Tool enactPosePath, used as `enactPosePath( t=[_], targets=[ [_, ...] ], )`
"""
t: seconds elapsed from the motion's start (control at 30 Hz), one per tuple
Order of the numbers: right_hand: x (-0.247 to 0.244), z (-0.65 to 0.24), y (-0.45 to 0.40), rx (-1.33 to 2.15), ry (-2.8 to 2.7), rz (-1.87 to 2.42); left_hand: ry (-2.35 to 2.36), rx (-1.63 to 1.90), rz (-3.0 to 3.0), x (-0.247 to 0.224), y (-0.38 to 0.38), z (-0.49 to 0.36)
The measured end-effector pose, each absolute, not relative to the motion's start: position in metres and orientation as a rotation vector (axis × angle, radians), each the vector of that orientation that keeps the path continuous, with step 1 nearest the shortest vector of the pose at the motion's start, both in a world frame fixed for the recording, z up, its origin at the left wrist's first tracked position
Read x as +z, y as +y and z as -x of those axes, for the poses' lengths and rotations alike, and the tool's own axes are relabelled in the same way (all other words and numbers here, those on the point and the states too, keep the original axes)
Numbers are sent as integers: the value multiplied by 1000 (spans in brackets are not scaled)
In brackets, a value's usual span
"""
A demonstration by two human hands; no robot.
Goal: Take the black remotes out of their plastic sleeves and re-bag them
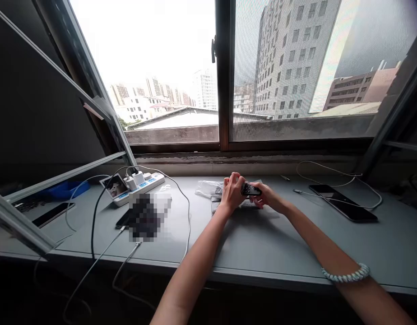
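A small black remote control (253, 190) with rows of buttons is held between my two hands, just above the desk. My left hand (233, 193) closes on its left end with the fingers bent. At the other end, my right hand (266, 197) grips it, thumb along the top edge. Beneath the hands lies a clear plastic bag (207, 188), with greyish packaged items partly hidden under my left hand and the remote. A pale coiled band circles my right wrist.
To the left, a white power strip (156, 181) holds plugs, with a photo card (114, 186) against it. Cables trail over the front edge of the desk (262, 253). A large phone (344, 203) and white cable lie right; another phone (53, 215) lies far left. Metal frames flank the window.
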State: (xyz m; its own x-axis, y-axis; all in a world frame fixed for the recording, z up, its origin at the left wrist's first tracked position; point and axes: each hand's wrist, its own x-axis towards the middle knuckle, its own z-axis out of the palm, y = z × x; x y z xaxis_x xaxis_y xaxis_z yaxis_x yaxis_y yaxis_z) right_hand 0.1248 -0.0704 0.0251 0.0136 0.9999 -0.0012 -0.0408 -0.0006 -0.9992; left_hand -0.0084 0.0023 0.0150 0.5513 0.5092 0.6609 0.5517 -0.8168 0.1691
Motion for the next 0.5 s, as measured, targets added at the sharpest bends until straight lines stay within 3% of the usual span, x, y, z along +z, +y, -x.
enactPosePath(
  t=[0.5],
  targets=[
    [32, -124, -70, 1113, -1092, 1124, -796, -1218, 2570, 13, 7, 10]
  ],
)
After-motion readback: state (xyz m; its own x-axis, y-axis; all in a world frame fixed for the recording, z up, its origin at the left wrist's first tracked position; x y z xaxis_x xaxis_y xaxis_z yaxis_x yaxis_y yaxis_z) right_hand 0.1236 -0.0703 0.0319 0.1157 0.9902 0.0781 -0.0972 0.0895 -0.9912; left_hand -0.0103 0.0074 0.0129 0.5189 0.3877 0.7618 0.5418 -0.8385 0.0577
